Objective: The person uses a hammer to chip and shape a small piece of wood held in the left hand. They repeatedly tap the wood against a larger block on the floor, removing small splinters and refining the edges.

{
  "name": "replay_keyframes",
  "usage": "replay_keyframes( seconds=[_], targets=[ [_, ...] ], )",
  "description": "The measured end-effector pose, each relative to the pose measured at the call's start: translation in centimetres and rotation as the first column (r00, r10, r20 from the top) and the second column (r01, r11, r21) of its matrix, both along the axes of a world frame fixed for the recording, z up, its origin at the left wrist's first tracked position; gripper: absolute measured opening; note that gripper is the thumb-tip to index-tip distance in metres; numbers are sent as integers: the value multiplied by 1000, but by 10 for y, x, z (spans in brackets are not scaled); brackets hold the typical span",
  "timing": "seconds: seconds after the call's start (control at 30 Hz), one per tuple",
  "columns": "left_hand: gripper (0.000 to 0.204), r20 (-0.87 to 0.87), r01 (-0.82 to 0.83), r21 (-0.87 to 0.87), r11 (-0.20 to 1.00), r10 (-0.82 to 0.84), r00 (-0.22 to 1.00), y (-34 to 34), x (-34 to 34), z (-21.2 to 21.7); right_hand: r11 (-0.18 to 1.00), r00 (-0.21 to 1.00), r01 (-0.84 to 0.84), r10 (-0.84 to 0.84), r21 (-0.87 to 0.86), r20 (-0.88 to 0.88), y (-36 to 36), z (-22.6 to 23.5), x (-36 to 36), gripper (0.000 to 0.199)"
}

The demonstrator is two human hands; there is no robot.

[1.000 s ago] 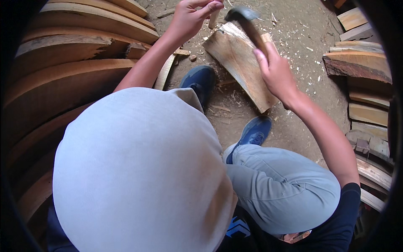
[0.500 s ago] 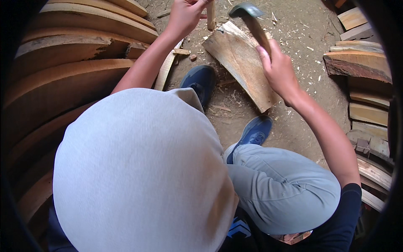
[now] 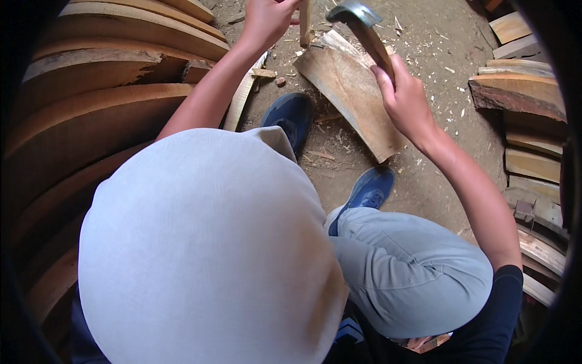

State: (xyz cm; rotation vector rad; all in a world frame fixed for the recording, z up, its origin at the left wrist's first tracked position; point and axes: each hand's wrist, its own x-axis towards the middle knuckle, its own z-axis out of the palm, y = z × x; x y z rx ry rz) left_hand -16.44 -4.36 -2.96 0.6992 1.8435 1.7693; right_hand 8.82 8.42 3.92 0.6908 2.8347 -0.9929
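At the top edge my left hand (image 3: 267, 21) is closed around an upright narrow wooden stick (image 3: 305, 27); part of the hand and the stick's upper end are cut off. My right hand (image 3: 407, 100) grips the wooden handle of an adze-like tool (image 3: 374, 48), whose curved metal head is raised and apart from the stick. Below both hands a broad, rough wooden slab (image 3: 351, 91) lies slanted on the ground. The stick's lower end is close to the slab's far left corner; whether they touch I cannot tell.
Curved planks (image 3: 103, 103) are stacked along my left, and more cut timber (image 3: 518, 91) is piled on the right. Wood chips (image 3: 445, 91) are strewn over the dirt floor. My blue shoes (image 3: 288, 118) stand near the slab, and a pale strip of wood (image 3: 241, 100) lies by my left forearm.
The stick in my left hand has shifted very slightly downward. The tool in my right hand stays raised, its head a touch further left.
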Motion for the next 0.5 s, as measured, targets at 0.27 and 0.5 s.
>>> replay_keyframes(
  seconds=[0.27,0.5],
  targets=[
    [26,124,-141,74,987,132,984,-26,-2,0,1000,999,-29,29,-3,45,2,0,1,35],
    [31,-58,-178,37,983,180,982,-61,17,-16,994,996,-76,72,-79,-48,-10,-6,14,34]
  ],
)
